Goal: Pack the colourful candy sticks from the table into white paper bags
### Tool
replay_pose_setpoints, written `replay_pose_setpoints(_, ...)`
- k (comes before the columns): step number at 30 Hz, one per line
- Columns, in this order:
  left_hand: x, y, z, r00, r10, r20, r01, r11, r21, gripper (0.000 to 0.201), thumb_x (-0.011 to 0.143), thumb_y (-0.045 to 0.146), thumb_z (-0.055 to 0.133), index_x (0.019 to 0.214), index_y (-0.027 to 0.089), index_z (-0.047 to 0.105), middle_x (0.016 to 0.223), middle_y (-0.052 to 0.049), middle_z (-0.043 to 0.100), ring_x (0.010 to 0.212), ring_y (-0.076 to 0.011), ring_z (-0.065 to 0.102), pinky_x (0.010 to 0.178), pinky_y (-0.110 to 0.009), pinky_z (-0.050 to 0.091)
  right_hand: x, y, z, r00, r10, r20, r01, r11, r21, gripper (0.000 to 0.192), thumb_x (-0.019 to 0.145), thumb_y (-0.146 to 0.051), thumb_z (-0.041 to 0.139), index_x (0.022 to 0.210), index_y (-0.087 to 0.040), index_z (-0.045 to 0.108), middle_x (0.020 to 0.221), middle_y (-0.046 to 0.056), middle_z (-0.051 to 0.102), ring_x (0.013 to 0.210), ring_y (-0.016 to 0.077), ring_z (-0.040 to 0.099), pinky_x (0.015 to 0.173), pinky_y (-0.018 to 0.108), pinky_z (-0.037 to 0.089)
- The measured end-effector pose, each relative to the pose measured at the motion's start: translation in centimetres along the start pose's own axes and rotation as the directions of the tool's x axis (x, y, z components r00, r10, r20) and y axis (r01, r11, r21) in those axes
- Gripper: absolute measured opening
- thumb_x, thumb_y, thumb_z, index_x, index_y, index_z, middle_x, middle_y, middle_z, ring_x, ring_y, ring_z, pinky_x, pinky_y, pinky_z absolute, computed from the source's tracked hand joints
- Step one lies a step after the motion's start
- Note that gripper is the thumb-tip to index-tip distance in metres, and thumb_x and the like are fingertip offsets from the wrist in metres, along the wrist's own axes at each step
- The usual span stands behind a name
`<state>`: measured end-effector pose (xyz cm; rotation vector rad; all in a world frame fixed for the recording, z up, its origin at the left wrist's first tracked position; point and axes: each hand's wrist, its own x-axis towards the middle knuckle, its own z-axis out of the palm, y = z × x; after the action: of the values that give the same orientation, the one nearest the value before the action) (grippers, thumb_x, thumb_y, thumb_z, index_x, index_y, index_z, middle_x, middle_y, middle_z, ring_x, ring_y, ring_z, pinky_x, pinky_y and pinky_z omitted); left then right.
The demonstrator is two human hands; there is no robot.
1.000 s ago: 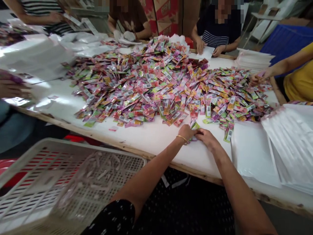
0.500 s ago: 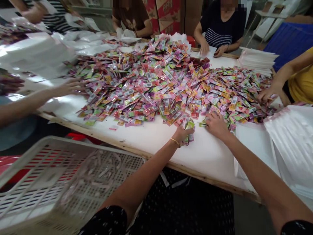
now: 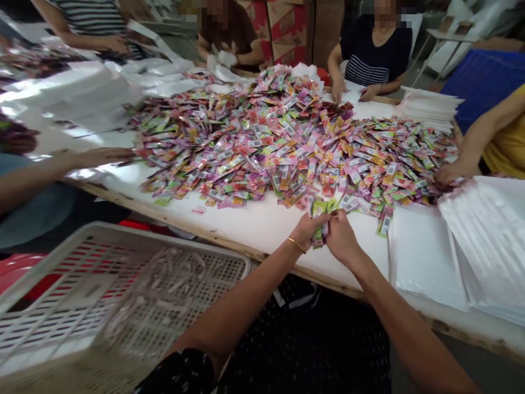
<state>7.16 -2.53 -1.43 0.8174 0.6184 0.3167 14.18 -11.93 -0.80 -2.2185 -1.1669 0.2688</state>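
Note:
My left hand is closed round a small bunch of snack sachets, green and pink ones among them, just above the white tabletop. Against that bunch, my right hand is closed too, its fingertips pinching a green sachet at the top. How many sachets each hand has cannot be made out. Beyond both hands spreads a large heap of colourful sachets. One loose sachet lies to the right of my right hand.
White plastic bags are stacked at the right. Below the table's wooden edge, a white crate with scraps stands at lower left. Several co-workers sit around the table; one's hand touches the heap's left side.
My right hand has come left from the heap to meet my left hand, bringing a green sachet up to the bunch. My left hand has barely moved.

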Motion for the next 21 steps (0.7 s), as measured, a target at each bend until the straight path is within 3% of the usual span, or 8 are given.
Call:
replay_pose_setpoints(2, -0.1, -0.2, -0.5, 0.997, -0.074, 0.011, 0.073, 0.994, 0.081, 0.035, 0.056, 0.026, 0.082, 0.082, 0.012, 0.062, 0.062, -0.001, 0.065, 0.049, -0.0094, 0.056, 0.048, -0.021, 0.044, -0.8, 1.4, -1.9, 0.982, -0.116, 0.146, 0.106, 0.991, 0.078, 0.024, 0.082, -0.021, 0.050, 0.100, -0.017, 0.067, 0.114, 0.011, 0.057, 0.101, 0.0211, 0.055, 0.092, 0.033, 0.044)
replay_pose_setpoints(4, 0.0, -0.3, -1.1, 0.991, -0.134, 0.007, 0.132, 0.983, 0.131, 0.034, 0.058, 0.026, 0.081, 0.081, 0.012, 0.061, 0.065, -0.003, 0.067, 0.046, -0.0090, 0.055, 0.043, -0.020, 0.041, -1.1, 4.4, -5.3, 0.969, -0.110, 0.220, 0.094, 0.992, 0.080, 0.027, 0.087, -0.025, 0.047, 0.106, -0.020, 0.067, 0.117, 0.009, 0.059, 0.108, 0.0207, 0.055, 0.097, 0.034, 0.043)
replay_pose_setpoints(6, 0.1, -0.3, -1.5, 0.984, -0.179, 0.000, 0.177, 0.976, 0.123, 0.033, 0.059, 0.025, 0.079, 0.083, 0.012, 0.060, 0.071, -0.004, 0.068, 0.047, -0.0090, 0.056, 0.041, -0.020, 0.041, -1.0, 8.4, -9.4, 0.986, 0.125, 0.107, -0.105, 0.979, -0.176, 0.031, 0.090, -0.023, 0.044, 0.112, -0.018, 0.065, 0.119, 0.011, 0.059, 0.112, 0.0225, 0.054, 0.098, 0.036, 0.042)
replay_pose_setpoints(8, 0.2, -0.5, -1.5, 0.977, -0.214, 0.000, 0.213, 0.973, 0.088, 0.033, 0.060, 0.023, 0.078, 0.084, 0.012, 0.059, 0.073, -0.004, 0.069, 0.048, -0.0091, 0.058, 0.042, -0.019, 0.044, -0.6, 12.4, -13.0, 0.905, 0.413, -0.099, -0.399, 0.749, -0.529, 0.037, 0.087, -0.018, 0.046, 0.122, -0.013, 0.060, 0.130, 0.018, 0.052, 0.114, 0.0280, 0.054, 0.094, 0.040, 0.043)
replay_pose_setpoints(10, 0.2, -0.7, -1.2, 0.970, -0.244, 0.009, 0.243, 0.968, 0.057, 0.033, 0.060, 0.022, 0.078, 0.085, 0.012, 0.059, 0.074, -0.004, 0.069, 0.050, -0.0095, 0.059, 0.044, -0.020, 0.046, 0.0, 15.5, -15.2, 0.831, 0.542, -0.125, -0.479, 0.584, -0.656, 0.043, 0.084, -0.016, 0.052, 0.126, -0.010, 0.056, 0.134, 0.022, 0.048, 0.110, 0.0294, 0.057, 0.089, 0.040, 0.045)
replay_pose_setpoints(12, 0.2, -1.0, -0.8, 0.963, -0.270, 0.008, 0.270, 0.962, 0.040, 0.033, 0.061, 0.022, 0.078, 0.086, 0.012, 0.060, 0.075, -0.005, 0.070, 0.051, -0.0100, 0.060, 0.045, -0.020, 0.047, 0.4, 17.3, -16.1, 0.819, 0.570, -0.063, -0.450, 0.571, -0.686, 0.044, 0.082, -0.019, 0.058, 0.125, -0.009, 0.056, 0.129, 0.021, 0.053, 0.105, 0.0271, 0.060, 0.086, 0.036, 0.044)
replay_pose_setpoints(17, -0.4, -0.6, -0.5, 0.964, -0.263, 0.041, 0.261, 0.964, 0.055, 0.030, 0.062, 0.026, 0.079, 0.082, 0.011, 0.062, 0.071, -0.006, 0.069, 0.051, -0.0109, 0.060, 0.044, -0.020, 0.046, 1.1, 16.3, -17.2, 0.859, 0.510, 0.042, -0.336, 0.625, -0.704, 0.030, 0.086, -0.025, 0.058, 0.112, -0.012, 0.065, 0.114, 0.018, 0.062, 0.102, 0.0262, 0.060, 0.082, 0.033, 0.042)
replay_pose_setpoints(21, -0.8, 0.1, -1.2, 0.983, -0.181, 0.027, 0.178, 0.979, 0.102, 0.032, 0.060, 0.027, 0.080, 0.081, 0.011, 0.062, 0.071, -0.007, 0.069, 0.051, -0.0121, 0.061, 0.044, -0.021, 0.046, 1.4, 13.6, -19.1, 0.935, 0.353, 0.018, -0.255, 0.709, -0.657, 0.027, 0.089, -0.030, 0.053, 0.105, -0.013, 0.067, 0.094, 0.014, 0.065, 0.095, 0.0254, 0.062, 0.079, 0.033, 0.043)
